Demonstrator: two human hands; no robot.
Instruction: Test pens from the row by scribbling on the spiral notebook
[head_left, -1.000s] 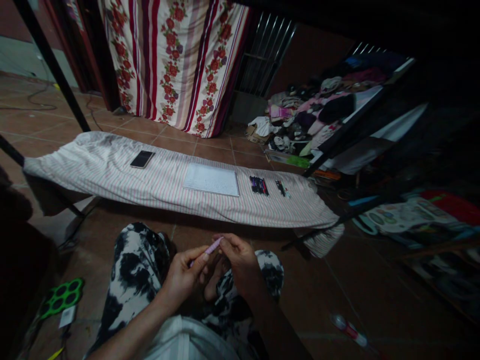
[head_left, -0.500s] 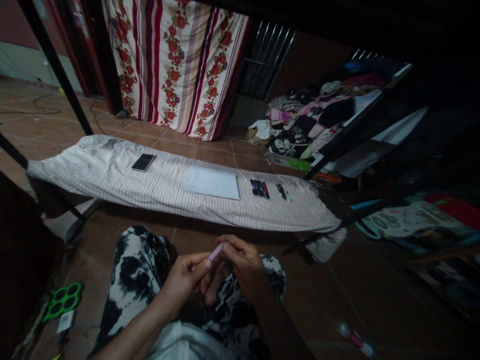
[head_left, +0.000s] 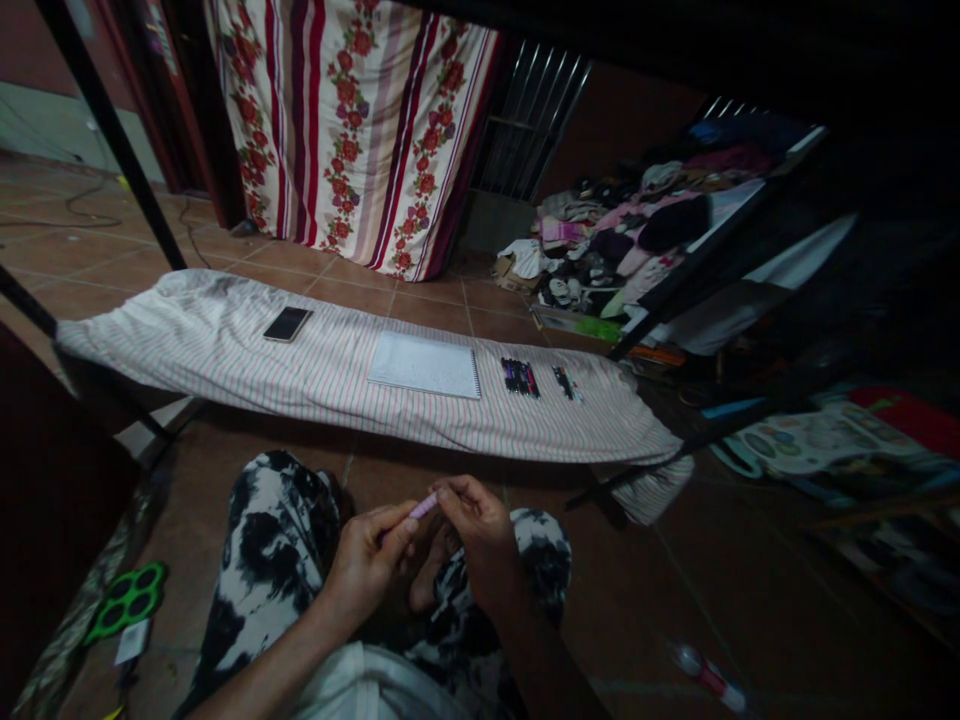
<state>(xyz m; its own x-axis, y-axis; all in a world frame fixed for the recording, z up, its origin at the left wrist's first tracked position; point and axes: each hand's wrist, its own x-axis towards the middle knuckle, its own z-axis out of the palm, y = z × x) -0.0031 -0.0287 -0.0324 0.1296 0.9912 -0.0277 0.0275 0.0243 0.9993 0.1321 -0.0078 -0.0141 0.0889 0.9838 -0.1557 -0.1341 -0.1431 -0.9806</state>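
Observation:
Over my lap, my left hand [head_left: 366,562] is closed around a slim pink-purple pen [head_left: 424,506], whose darker end shows by the thumb. The fingertips of my right hand [head_left: 478,525] pinch the pen's other end. Beyond my knees, a spiral notebook [head_left: 424,364] lies open on a narrow surface covered by a striped cloth [head_left: 315,385]. To the notebook's right lie a row of several dark pens [head_left: 520,378] and a smaller group of pens [head_left: 567,384]. A phone [head_left: 287,324] rests flat on the cloth to the left.
Black metal bars [head_left: 112,130] frame the cloth-covered surface. A floral curtain [head_left: 382,130] hangs behind it, with heaped clothes [head_left: 622,220] to the right. A plastic bottle [head_left: 709,680] lies on the tiled floor at right, and a green four-ringed object [head_left: 127,602] at left.
The pen and both hands have shifted slightly left and down. The pen now lies at a flatter slant, and its darker end shows by the left thumb. Things on the cloth have not moved.

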